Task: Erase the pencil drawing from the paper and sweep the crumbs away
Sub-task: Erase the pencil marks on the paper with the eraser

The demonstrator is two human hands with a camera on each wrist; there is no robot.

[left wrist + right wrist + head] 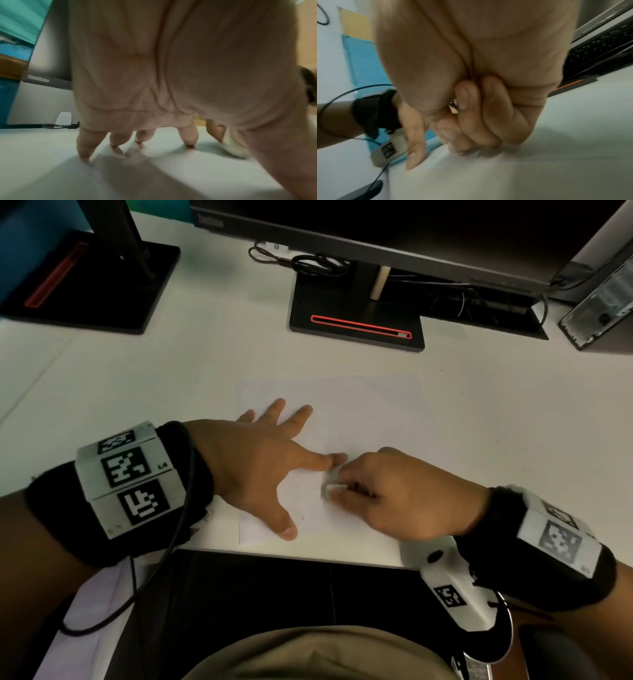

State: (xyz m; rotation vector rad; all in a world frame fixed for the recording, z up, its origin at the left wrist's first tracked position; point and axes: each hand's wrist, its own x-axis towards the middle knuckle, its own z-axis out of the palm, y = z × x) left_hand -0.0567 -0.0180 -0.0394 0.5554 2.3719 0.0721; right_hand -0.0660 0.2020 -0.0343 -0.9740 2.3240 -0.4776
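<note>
A white sheet of paper [370, 412] lies on the desk near its front edge. My left hand [267, 460] presses flat on the paper's left half, fingers spread and straight; the fingertips [84, 158] show in the left wrist view touching the sheet. My right hand [387, 494] pinches a small white eraser [329, 484] and holds it down on the paper, just beside the left index fingertip. The eraser [235, 147] also appears at the right of the left wrist view. Small dark crumbs [192, 157] dot the paper near it. In the right wrist view the curled fingers [471, 115] hide the eraser.
A black monitor stand [356, 326] with a red slot stands behind the paper, cables [308, 263] behind it. A second stand [92, 285] is at the back left, a computer case [603, 302] at the back right. The desk's front edge [308, 556] runs just under my hands.
</note>
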